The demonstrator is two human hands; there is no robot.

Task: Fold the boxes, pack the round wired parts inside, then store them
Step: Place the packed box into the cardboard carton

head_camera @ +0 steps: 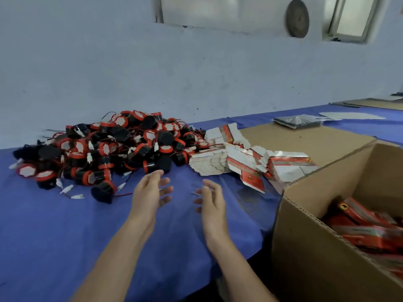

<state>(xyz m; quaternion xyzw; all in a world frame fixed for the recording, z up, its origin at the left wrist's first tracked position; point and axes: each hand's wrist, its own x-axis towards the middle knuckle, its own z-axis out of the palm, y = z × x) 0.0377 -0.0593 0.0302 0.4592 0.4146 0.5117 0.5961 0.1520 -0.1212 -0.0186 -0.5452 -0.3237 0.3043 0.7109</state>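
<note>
Empty hands just short of the parts pile, no pick made yet.
Risk, as I judge it: the parts' wires lie tangled, so lifting one could drag its neighbours off the pile and across the bench; the flat boxes, slumped against the pile's right side, may slide if nudged. The left hand and right hand hang just in front of the pile, fingers apart and loosely bent, holding nothing. Further right of the pile, the carton holds packed boxes.
</note>
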